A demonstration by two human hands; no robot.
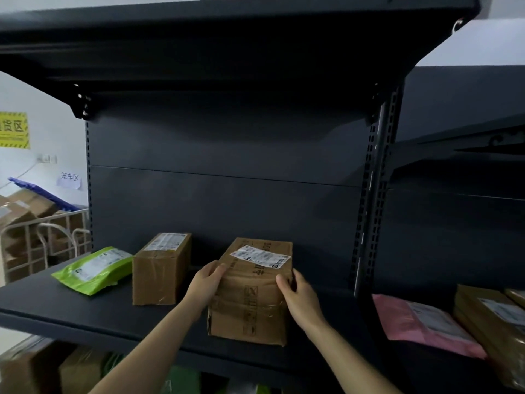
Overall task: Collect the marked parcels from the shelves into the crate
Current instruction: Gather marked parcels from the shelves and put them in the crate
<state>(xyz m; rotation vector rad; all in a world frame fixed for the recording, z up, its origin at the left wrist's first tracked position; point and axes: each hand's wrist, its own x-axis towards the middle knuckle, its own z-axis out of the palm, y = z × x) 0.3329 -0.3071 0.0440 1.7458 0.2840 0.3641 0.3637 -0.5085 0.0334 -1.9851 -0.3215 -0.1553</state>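
Observation:
A brown cardboard parcel [252,294] with white shipping labels on top stands on the dark shelf [85,305], near its front edge. My left hand [206,285] grips its left side, thumb on the top. My right hand [298,297] grips its right side, fingers curled over the top edge. A second cardboard parcel [160,268] stands to the left, and a green mailer bag [93,270] lies further left. No crate is in view.
A pink mailer [426,325] and cardboard boxes [491,325] lie on the neighbouring shelf at right. A white wire cage cart [42,245] full of boxes stands at far left. More parcels [42,368] sit on the shelf below. An upper shelf hangs overhead.

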